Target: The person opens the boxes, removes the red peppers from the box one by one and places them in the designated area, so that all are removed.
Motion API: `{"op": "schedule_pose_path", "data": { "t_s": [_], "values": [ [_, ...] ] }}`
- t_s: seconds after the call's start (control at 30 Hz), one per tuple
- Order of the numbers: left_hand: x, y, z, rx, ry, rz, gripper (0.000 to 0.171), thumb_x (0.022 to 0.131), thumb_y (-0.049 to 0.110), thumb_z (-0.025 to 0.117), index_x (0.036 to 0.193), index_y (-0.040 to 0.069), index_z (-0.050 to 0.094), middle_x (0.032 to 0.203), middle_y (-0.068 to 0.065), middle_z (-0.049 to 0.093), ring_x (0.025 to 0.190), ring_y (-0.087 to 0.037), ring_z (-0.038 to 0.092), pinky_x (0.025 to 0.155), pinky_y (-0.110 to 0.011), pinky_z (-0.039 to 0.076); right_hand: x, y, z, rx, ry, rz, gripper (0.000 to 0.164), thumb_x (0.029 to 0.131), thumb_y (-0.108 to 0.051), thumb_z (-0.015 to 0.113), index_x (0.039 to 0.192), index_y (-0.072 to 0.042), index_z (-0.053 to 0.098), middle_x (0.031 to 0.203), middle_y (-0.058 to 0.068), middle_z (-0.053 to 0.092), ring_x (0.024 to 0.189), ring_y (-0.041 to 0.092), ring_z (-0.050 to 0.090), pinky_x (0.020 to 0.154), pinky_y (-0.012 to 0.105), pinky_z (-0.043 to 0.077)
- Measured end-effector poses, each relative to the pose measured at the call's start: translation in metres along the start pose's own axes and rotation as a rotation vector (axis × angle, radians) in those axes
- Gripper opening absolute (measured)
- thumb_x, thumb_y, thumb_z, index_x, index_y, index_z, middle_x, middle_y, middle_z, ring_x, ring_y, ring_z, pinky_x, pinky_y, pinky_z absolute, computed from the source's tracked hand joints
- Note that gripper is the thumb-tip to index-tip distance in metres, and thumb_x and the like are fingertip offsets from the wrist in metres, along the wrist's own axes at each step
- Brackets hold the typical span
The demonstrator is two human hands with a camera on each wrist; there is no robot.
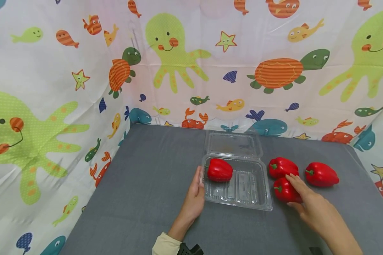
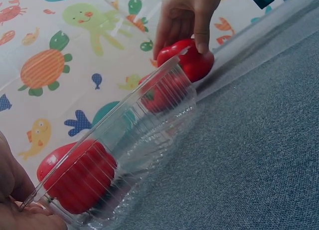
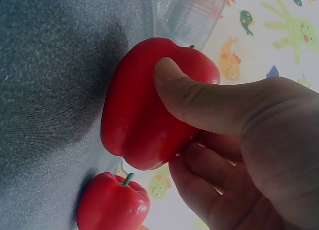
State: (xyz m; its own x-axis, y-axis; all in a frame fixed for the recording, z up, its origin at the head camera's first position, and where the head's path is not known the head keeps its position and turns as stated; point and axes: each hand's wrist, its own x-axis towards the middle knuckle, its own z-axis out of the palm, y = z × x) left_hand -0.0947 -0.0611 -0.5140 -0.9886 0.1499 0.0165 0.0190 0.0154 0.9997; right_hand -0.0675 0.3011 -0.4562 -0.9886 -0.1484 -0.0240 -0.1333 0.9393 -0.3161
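My right hand grips a red bell pepper, its thumb across one side and its fingers round the other. In the right wrist view this held pepper tilts close over the grey cloth. With my left hand I hold the left edge of a clear plastic container; its rim runs between thumb and fingers in the left wrist view. Inside the container, at its left, lies another bell pepper. A third bell pepper lies just behind the held one.
One more red bell pepper sits farther right on the grey cloth. The container's clear lid lies folded back behind it. A curtain printed with sea animals encloses the back and sides.
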Motion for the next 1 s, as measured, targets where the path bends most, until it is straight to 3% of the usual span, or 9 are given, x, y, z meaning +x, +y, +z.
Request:
{"op": "schedule_pose_path", "data": {
  "t_s": [0.5, 0.83, 1.0],
  "values": [
    [-0.0003, 0.0002, -0.0008, -0.004, 0.001, -0.01, 0.065, 0.111, 0.001, 0.036, 0.171, 0.011, 0.012, 0.177, 0.001, 0.016, 0.163, -0.021, 0.009, 0.131, -0.05, 0.009, 0.0027, 0.0036, 0.0036, -0.01, -0.016, -0.005, 0.106, 0.075, -0.014, 0.096, 0.162, -0.005, 0.038, 0.154, 0.036, 0.045, 0.129, 0.06, 0.054, 0.085, 0.069, 0.057],
    [0.0005, -0.0004, -0.0007, -0.003, 0.002, -0.011, 0.065, 0.112, 0.001, 0.037, 0.171, 0.013, 0.013, 0.178, -0.005, 0.015, 0.163, -0.022, 0.009, 0.131, -0.051, 0.009, 0.0044, 0.0047, 0.0063, -0.002, -0.011, -0.019, 0.105, 0.074, -0.016, 0.097, 0.161, -0.002, 0.039, 0.153, 0.036, 0.046, 0.127, 0.06, 0.055, 0.086, 0.069, 0.057],
    [-0.0002, 0.0, -0.0013, -0.003, -0.005, 0.002, 0.064, 0.112, 0.001, 0.036, 0.171, 0.009, 0.011, 0.178, -0.006, 0.014, 0.163, -0.023, 0.008, 0.131, -0.051, 0.008, 0.0051, 0.0051, 0.0069, 0.013, -0.034, 0.0, 0.107, 0.076, -0.018, 0.096, 0.163, -0.003, 0.036, 0.154, 0.036, 0.044, 0.126, 0.06, 0.056, 0.086, 0.069, 0.057]
  ]
}}
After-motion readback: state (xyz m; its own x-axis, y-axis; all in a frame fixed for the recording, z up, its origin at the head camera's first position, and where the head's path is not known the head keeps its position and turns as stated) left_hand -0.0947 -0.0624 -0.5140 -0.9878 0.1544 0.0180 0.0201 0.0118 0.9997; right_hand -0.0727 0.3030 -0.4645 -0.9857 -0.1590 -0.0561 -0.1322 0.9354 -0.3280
